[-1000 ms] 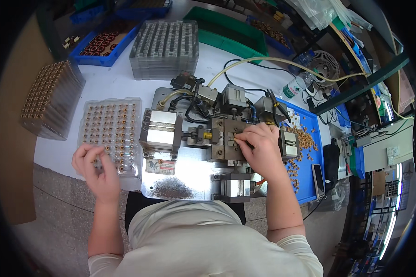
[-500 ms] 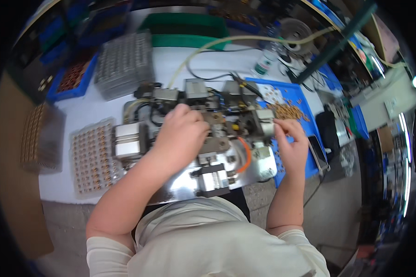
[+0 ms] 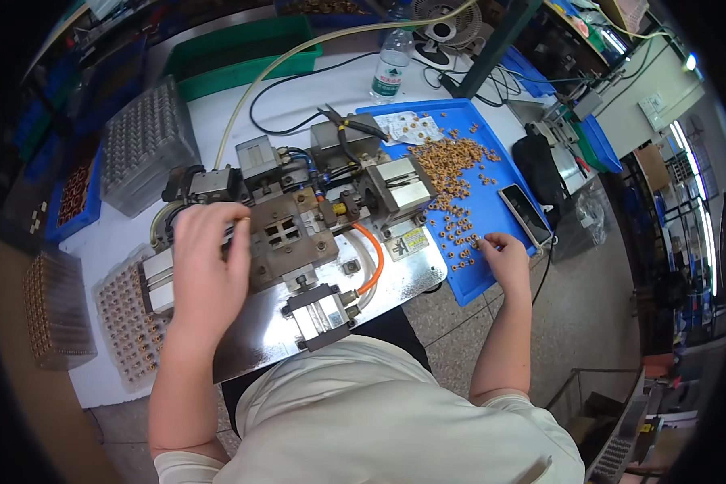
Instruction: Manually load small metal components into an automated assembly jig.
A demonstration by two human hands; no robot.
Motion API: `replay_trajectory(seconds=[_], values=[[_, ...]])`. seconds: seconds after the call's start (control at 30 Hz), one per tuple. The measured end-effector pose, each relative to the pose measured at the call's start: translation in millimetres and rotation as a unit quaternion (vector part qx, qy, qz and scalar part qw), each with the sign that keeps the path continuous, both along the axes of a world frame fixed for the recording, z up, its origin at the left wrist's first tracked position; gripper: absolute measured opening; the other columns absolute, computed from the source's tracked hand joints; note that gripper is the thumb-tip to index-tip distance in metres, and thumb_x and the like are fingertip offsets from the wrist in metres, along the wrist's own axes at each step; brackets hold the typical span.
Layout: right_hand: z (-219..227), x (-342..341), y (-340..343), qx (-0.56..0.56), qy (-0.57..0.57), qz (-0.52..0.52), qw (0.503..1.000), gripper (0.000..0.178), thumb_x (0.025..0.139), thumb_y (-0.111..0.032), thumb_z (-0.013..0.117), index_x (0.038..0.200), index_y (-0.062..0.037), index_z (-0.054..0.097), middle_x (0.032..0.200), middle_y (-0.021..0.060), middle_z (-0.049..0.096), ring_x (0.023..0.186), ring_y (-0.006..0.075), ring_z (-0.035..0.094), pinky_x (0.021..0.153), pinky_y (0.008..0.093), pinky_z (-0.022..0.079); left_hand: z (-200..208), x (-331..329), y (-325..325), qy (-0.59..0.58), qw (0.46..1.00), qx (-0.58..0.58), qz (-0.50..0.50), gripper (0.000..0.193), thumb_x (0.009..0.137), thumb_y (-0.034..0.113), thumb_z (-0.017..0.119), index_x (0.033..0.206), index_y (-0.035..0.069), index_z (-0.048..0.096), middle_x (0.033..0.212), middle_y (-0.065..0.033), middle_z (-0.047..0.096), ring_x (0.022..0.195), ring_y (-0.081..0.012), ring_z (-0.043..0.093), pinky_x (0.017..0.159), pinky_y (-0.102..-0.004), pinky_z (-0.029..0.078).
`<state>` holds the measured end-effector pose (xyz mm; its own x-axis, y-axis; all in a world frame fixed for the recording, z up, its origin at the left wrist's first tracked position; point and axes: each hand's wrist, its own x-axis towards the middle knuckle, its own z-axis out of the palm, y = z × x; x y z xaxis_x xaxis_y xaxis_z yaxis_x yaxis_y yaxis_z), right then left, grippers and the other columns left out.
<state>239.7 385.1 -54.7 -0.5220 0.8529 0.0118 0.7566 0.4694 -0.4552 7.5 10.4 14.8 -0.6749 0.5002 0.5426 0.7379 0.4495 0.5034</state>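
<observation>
My left hand (image 3: pixel 206 262) is over the left side of a metal bench fixture (image 3: pixel 286 234), its thumb and fingers bent together in a pinch. Whatever sits between those fingertips is too small to name. At the near right edge of a blue tray (image 3: pixel 504 173), my right hand (image 3: pixel 506 260) pinches a small copper-coloured part (image 3: pixel 477 241). Many similar loose parts (image 3: pixel 452 165) lie heaped and scattered across that tray. The fixture's middle plate shows small square openings (image 3: pixel 282 232), and a metal cylinder block (image 3: pixel 319 316) stands at its front.
A clear blister tray of parts (image 3: pixel 129 323) lies left of the fixture, near stacked clear trays (image 3: pixel 149 145). Pliers (image 3: pixel 351 129) rest on the fixture. A phone (image 3: pixel 527 214) lies in the blue tray. Behind stand a water bottle (image 3: pixel 391 68), a green bin (image 3: pixel 242 56) and a small fan (image 3: pixel 452 20).
The view has shifted, so the bench appears further left. My left hand has drawn back from the fixture's middle to its left side. My right hand has gone from the right-hand block to the parts.
</observation>
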Motion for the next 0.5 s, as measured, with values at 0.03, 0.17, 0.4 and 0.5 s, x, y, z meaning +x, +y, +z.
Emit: replay_trajectory(seconds=[0.03,0.17,0.4,0.5], values=[[-6,-3,0,0.004,0.004,-0.01,1.0,0.028,0.084,-0.021,0.076,0.099,0.0031,0.075,0.078,0.0082,0.07,0.067,0.0174,0.061,0.065,0.0293,0.051,1,0,-13,-0.021,0.999,0.018,0.04,0.012,0.09,0.004,0.062,0.101,0.005,0.067,0.1,-0.0073,0.067,0.096,-0.025,0.056,0.087,-0.034,0.047],[-20,-13,3,0.025,-0.011,-0.016,0.999,0.028,0.084,-0.022,0.076,0.097,0.003,0.074,0.082,0.0126,0.073,0.069,0.0229,0.065,0.068,0.0327,0.053,4,-5,-79,-0.11,0.975,0.067,0.183,0.012,0.093,0.006,0.06,0.103,0.004,0.067,0.101,-0.0064,0.067,0.096,-0.0213,0.057,0.086,-0.0315,0.047],[-40,5,63,0.015,0.072,0.029,0.997,0.024,0.088,-0.015,0.071,0.104,0.0023,0.072,0.085,0.0102,0.072,0.073,0.018,0.064,0.069,0.0294,0.052,-35,-1,-220,-0.269,0.887,0.087,0.366,0.018,0.094,0.013,0.061,0.107,0.003,0.068,0.101,-0.0065,0.069,0.094,-0.0156,0.058,0.085,-0.0278,0.047],[-27,-4,58,0.02,0.04,0.047,0.998,0.024,0.09,-0.013,0.069,0.109,0.002,0.072,0.085,0.0088,0.071,0.073,0.0157,0.062,0.069,0.0277,0.051,-62,6,-247,-0.282,0.882,0.051,0.375,0.018,0.093,0.014,0.062,0.106,0.005,0.07,0.101,-0.0062,0.069,0.096,-0.0176,0.058,0.086,-0.0292,0.047]])
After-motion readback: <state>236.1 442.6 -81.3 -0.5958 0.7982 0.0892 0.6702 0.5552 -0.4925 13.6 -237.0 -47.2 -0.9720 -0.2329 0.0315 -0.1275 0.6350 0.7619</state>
